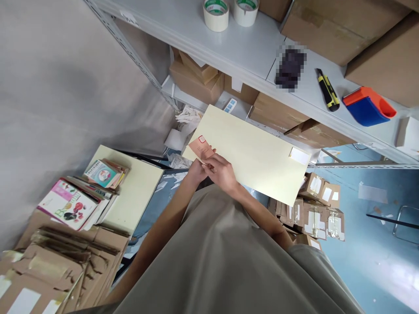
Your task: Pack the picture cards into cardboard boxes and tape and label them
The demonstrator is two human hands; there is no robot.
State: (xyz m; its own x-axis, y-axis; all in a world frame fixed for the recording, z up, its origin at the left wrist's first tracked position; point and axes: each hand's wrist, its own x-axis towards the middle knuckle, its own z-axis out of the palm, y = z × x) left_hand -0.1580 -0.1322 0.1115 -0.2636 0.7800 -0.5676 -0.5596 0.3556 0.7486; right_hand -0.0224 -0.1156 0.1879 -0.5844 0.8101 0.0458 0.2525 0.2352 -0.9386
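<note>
Pale yellow board formed the top of the table (253, 150), and its left end lay just under the orange slip (198, 146), which both hands held over that end, close to the near edge. The table's far edge ran along beside the metal shelf (242, 50), whose upper board jutted above with a yellow-black cutter (327, 90) and two tape rolls (216, 15) on it. Rightward from the hands, the open room was broad: the yellow surface stretched unbroken to a white label (299, 155) near the right end. On the left there was little margin, the slip's corner reaching almost to the table's border, with crumpled white paper (189, 114) beyond it. The near edge passed close by the wrists, and the grey-brown shirt (225, 244) was near it.

The slip's visible part slanted from upper left to lower right, its red-framed mark at the far end, pointing away from the body; with its lower end covered, its true long axis could not be told. The left hand (197, 170) gripped that lower end, its fingers largely hidden, while the right hand (221, 169) pinched it with bent fingers and thumb.
</note>
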